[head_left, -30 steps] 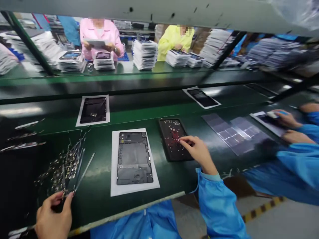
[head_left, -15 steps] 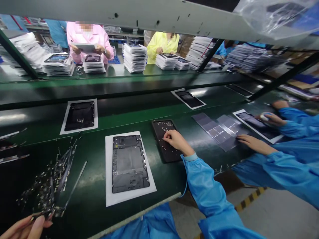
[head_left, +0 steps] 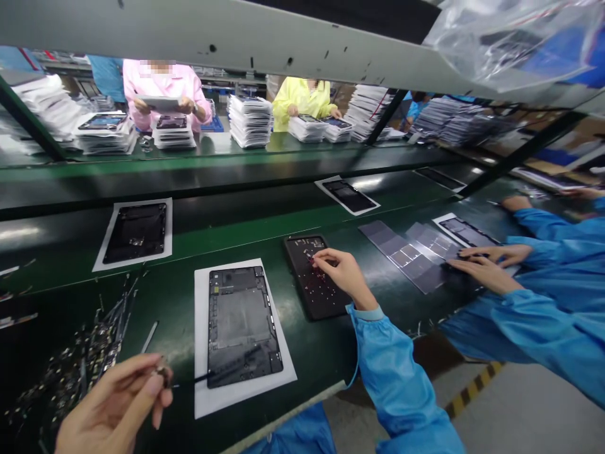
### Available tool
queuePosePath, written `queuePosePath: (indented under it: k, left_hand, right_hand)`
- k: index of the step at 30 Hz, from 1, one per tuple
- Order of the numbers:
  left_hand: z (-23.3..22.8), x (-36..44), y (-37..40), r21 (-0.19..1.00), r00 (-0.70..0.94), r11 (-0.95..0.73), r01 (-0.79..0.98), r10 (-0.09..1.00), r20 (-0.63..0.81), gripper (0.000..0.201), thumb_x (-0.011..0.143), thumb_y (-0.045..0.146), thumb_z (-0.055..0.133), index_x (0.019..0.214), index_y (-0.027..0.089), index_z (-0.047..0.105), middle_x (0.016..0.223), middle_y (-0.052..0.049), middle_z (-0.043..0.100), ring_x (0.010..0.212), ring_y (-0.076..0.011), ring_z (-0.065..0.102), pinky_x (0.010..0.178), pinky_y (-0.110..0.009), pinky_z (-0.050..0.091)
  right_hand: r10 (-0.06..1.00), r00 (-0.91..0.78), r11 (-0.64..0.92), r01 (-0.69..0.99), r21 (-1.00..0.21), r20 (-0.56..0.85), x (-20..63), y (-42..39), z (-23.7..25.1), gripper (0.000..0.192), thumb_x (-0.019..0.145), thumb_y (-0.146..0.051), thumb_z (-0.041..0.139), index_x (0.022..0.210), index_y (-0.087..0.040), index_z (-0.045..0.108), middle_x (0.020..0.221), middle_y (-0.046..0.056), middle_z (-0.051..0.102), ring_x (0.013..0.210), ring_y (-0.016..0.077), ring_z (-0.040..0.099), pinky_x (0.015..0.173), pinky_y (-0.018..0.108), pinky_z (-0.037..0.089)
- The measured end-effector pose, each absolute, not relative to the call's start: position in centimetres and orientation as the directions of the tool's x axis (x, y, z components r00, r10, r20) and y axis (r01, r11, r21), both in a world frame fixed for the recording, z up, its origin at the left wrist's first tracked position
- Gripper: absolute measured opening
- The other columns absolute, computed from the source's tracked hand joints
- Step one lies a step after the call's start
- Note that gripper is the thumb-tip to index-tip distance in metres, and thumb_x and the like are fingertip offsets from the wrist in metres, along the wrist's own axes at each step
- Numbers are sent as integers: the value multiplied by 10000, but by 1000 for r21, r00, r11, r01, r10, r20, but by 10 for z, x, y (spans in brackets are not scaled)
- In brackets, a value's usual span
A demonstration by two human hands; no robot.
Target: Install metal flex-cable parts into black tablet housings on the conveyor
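Left hand [head_left: 111, 403] pinched a small part [head_left: 163, 373], probably best held lightly; right hand [head_left: 347, 272] was at the tray [head_left: 316, 310], grip unclear.

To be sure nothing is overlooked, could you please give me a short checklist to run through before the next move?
1. Small part gripped by the left hand: ok, pinched between its fingers.
2. Piece gripped by the right hand, over the dark tray: cannot tell, its fingertips hide it.
3. Tablet housing fully on its white sheet: ok.
4. Heap of parts apart from the housing: ok, it lies to the left.
5. Tiny bits in neat order: not ok, they are scattered on the tray.
6. Co-worker's hands away from the tray: ok.
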State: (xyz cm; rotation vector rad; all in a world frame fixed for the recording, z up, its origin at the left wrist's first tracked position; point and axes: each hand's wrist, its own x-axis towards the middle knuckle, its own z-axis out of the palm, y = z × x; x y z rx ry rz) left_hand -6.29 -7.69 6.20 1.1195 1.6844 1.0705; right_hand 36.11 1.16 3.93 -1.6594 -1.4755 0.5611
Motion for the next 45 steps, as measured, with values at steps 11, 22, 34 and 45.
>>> queuePosePath:
  k: [11,22,34,45]
  left_hand:
    - [59,-14,-23,931,215,362,40,907,-362,379,624,443,840,854,152,765,744,-62,685,631,-145,571,556,-220,465]
    - [47,12,-7,958,336,245,151,898,-283,228,744,310,712,885,132,732,663,-36,663,599,-139,579,539,-227,425]
    - [33,10,-11,941,403,197,274,865,-298,171,798,250,629,901,160,732,633,10,613,592,-122,549,589,-237,419]
    - [32,13,-12,923,426,214,321,837,-342,171,802,236,618,886,153,743,617,9,600,586,-126,538,575,-243,410]
  right_hand:
    - [946,276,33,437,-899,169,360,20,57,319,772,-493,703,779,-177,657,706,58,715,707,213,679,713,339,511]
    - [864,-467,-76,247,-966,-188,252,3,52,229,819,-377,702,772,-156,668,698,45,721,669,162,660,684,279,501]
    - [735,-623,-156,225,-962,-266,224,3,34,146,821,-285,664,798,-141,672,708,39,719,673,145,656,683,261,489]
    - [699,-649,-163,266,-950,-301,226,3,29,95,799,-230,639,787,-145,677,672,18,707,654,144,662,663,254,484]
